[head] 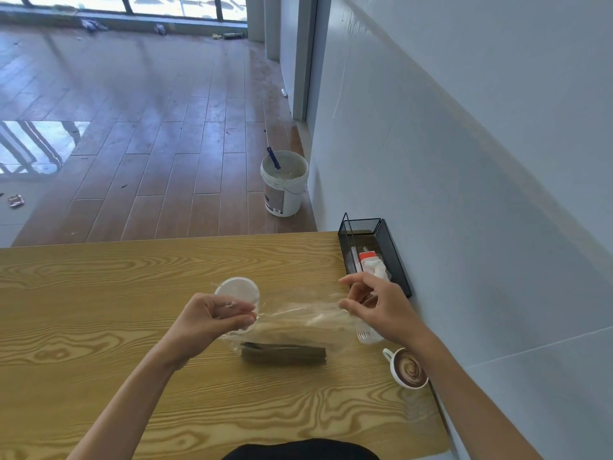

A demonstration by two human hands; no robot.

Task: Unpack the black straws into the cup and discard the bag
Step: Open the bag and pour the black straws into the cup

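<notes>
A clear plastic bag [298, 322] is stretched between my two hands just above the wooden table [99, 293]. A bundle of black straws [283, 353] lies across the bag's bottom, close to the tabletop. My left hand [212, 318] pinches the bag's left top edge. My right hand [374, 303] pinches its right top edge. A clear plastic cup [237, 290] stands upright behind my left hand, partly hidden by my fingers.
A black mesh tray [394, 260] holding an orange-and-white item sits against the wall at the table's far right. A white coffee cup [408, 368] stands near the right edge, with another clear cup [366, 336] under my right wrist. On the floor stands a white bucket [285, 184].
</notes>
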